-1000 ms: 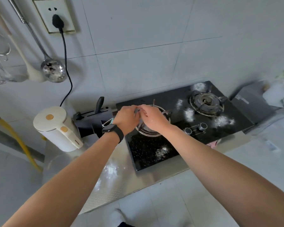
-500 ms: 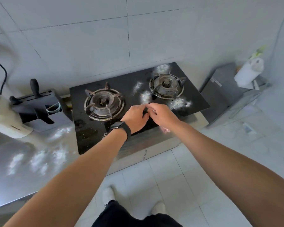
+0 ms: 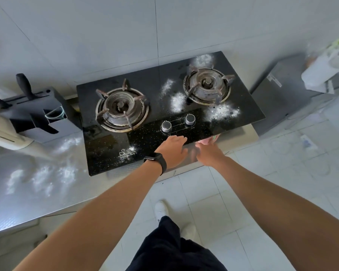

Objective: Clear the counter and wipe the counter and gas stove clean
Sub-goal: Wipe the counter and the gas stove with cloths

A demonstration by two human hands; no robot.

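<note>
Forearms bare up to the frame edge. Black rectangular smartwatch (image 3: 155,160), dark glossy face, matte black strap, sits on the wrist just behind the left grip (image 3: 173,150). Loose black fabric trousers (image 3: 174,249) below. Left white shoe (image 3: 160,209) shows clearly, right white shoe (image 3: 189,230) half hidden by the trouser leg.

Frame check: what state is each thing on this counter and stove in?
gas stove: unlit, white powder patches.
counter: powder-smeared, unwiped.
knife block: upright, knives slotted.
pink cloth: at stove's front edge, partly hidden.
left hand: open, over stove front.
right hand: at the cloth, grip blurred.
</note>
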